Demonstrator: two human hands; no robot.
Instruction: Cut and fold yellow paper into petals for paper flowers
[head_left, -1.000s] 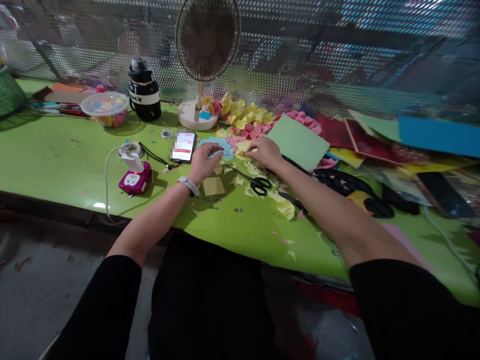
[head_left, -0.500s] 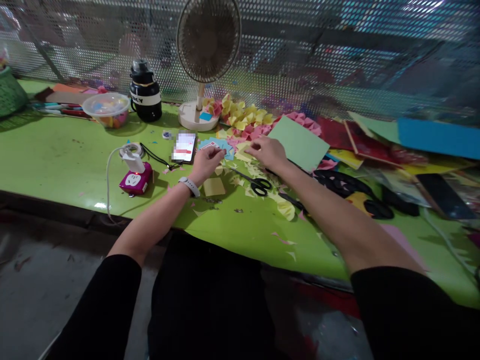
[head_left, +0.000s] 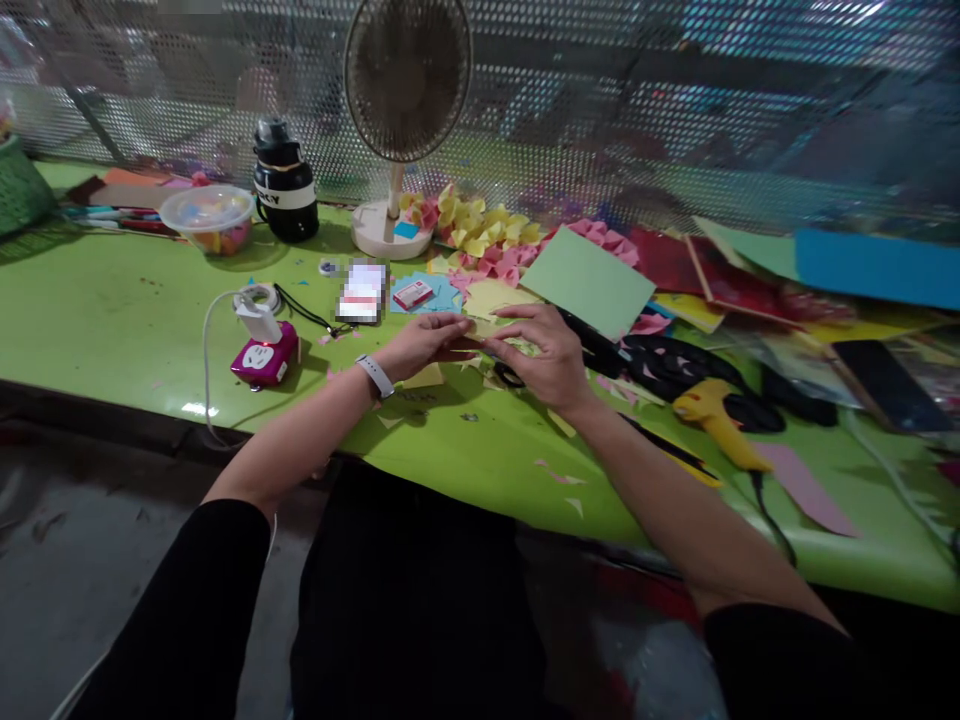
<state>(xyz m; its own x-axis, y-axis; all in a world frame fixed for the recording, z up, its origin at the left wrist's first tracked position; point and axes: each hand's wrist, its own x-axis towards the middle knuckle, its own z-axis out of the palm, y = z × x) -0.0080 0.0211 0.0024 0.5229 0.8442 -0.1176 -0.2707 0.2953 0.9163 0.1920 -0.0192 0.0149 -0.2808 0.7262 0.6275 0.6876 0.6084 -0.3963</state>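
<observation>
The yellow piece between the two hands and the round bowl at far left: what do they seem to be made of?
The yellow piece, pinched by the left hand and right hand, looks like thin matte paper: flat and dull, with no shine. The bowl seems to be clear, slightly glossy plastic: coloured contents show through its wall.

Lime-green table [head_left: 112,310], and I see pink and yellow folded papers [head_left: 487,235] beside the cream fan [head_left: 407,80]. The paper strip [head_left: 469,347] I'm holding looks yellowish.
</observation>
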